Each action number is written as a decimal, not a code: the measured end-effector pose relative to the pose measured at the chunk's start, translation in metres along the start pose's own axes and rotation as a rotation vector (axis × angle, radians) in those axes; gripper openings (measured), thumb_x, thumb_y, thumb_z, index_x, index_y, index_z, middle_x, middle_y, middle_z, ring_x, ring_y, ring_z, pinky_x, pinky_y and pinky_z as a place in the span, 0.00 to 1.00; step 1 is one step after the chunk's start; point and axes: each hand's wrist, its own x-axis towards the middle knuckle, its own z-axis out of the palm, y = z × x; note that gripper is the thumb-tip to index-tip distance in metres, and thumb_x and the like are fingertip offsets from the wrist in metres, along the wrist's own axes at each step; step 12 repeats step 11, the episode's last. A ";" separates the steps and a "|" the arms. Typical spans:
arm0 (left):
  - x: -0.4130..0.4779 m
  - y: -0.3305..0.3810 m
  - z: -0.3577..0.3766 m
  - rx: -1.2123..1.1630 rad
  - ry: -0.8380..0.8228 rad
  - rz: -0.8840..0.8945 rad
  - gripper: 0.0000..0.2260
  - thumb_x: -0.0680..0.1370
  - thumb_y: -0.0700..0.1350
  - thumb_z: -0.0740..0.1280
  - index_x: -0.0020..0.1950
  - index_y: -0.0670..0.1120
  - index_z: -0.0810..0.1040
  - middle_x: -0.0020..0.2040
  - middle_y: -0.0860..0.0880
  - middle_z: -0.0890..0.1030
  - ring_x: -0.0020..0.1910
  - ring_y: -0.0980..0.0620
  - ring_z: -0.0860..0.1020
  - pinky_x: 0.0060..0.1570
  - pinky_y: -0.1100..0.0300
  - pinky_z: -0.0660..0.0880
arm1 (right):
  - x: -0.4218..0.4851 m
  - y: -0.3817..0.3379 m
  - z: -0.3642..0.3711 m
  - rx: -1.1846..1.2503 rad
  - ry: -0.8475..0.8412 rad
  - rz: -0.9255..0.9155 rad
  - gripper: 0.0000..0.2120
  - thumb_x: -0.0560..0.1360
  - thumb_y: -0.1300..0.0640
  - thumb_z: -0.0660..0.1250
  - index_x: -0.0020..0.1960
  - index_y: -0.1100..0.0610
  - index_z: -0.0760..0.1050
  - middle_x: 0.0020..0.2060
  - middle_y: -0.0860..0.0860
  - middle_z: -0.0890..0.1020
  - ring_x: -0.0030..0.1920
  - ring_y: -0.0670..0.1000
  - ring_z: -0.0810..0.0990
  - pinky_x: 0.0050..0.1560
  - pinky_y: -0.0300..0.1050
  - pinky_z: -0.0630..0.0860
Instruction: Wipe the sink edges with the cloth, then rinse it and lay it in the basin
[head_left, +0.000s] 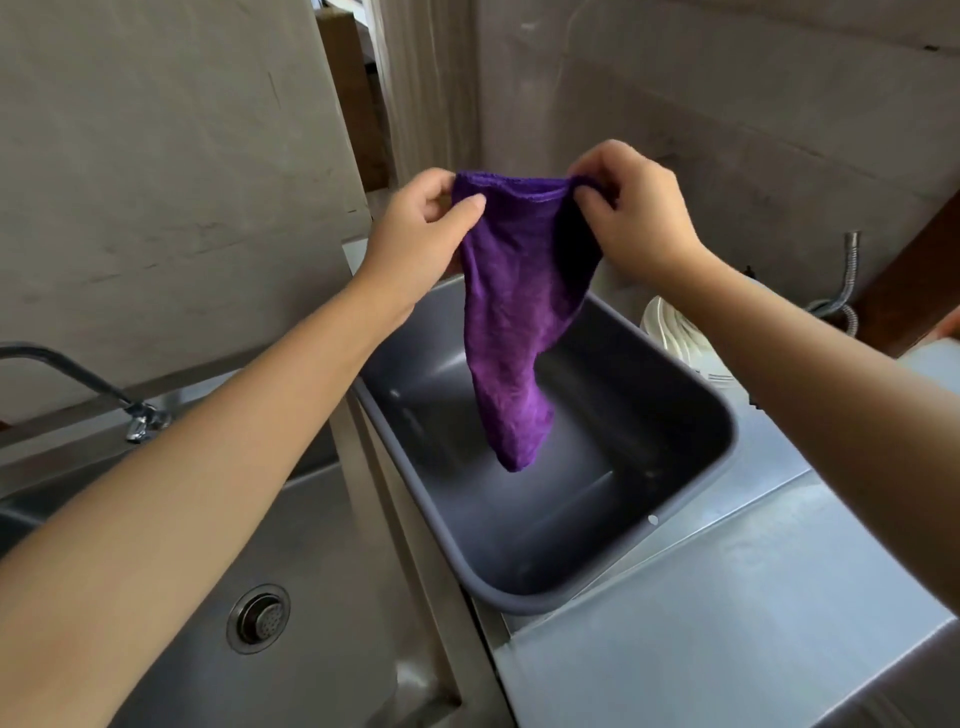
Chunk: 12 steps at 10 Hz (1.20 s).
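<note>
cloth (511, 332): plain purple, darker on its inner fold
basin (696, 415): dark grey, below the cloth
sink (322, 519): silver steel, left of the basin
wall (156, 182): beige

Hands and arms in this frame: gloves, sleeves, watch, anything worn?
Nothing worn that shows. The left hand and right hand are bare: no gloves, rings or watch visible. The left forearm and right forearm are bare too, with no sleeve in view up to the frame edge. No bands or markings.
</note>
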 end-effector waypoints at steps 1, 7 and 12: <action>0.009 -0.001 -0.005 0.183 0.092 0.049 0.06 0.78 0.44 0.64 0.53 0.46 0.77 0.45 0.51 0.82 0.43 0.59 0.81 0.45 0.57 0.81 | 0.016 0.006 0.008 -0.002 -0.057 0.030 0.10 0.74 0.63 0.62 0.52 0.60 0.78 0.45 0.51 0.81 0.45 0.46 0.75 0.47 0.36 0.70; -0.097 -0.083 0.050 0.810 -0.552 -0.431 0.06 0.74 0.43 0.60 0.43 0.43 0.76 0.39 0.45 0.84 0.38 0.45 0.83 0.40 0.54 0.80 | -0.068 0.099 0.048 -0.150 -0.971 0.160 0.08 0.71 0.61 0.71 0.50 0.60 0.81 0.37 0.49 0.83 0.37 0.40 0.78 0.39 0.27 0.70; -0.007 -0.115 0.015 0.409 -0.112 -0.786 0.25 0.79 0.51 0.60 0.71 0.39 0.61 0.57 0.39 0.77 0.48 0.41 0.80 0.45 0.48 0.80 | -0.009 0.069 0.127 -0.264 -0.654 0.277 0.18 0.74 0.55 0.66 0.61 0.61 0.74 0.59 0.59 0.79 0.60 0.59 0.76 0.59 0.47 0.70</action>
